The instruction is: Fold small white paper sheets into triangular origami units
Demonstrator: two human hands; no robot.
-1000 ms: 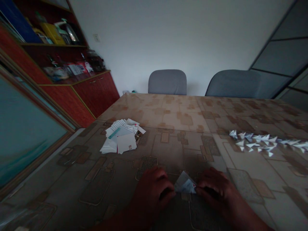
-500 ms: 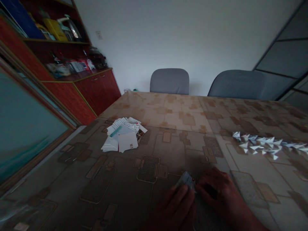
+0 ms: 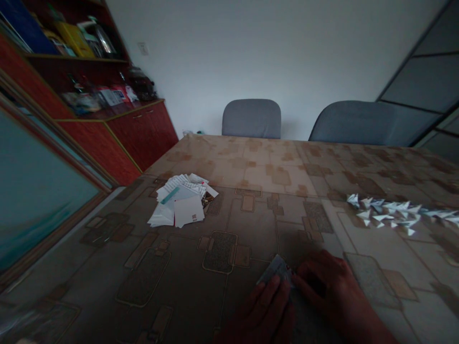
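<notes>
A small piece of folded paper (image 3: 275, 268), pale with a printed patch, lies at the near middle of the table. My left hand (image 3: 263, 306) rests over its lower part, fingers side by side, holding it down. On the paper's right edge, the thumb and fingertips of my right hand (image 3: 328, 282) are pinched together. Part of the paper is hidden beneath my fingers. A loose stack of paper slips (image 3: 189, 210) sits further off to the left. Several small folded paper pieces (image 3: 392, 210) stand in rows at the right.
The table (image 3: 247, 162) has a brown patterned cover. Two grey chairs, one in the middle (image 3: 251, 118) and one at the right (image 3: 353, 122), stand along its far side. A red wooden cabinet (image 3: 139, 136) with loaded shelves is at the back left. Clear plastic (image 3: 21, 320) lies near the left corner.
The view has shifted slightly. Both hands stay at the paper in nearly the same place, with my left fingers a little lower, so slightly more of the paper's upper part shows.
</notes>
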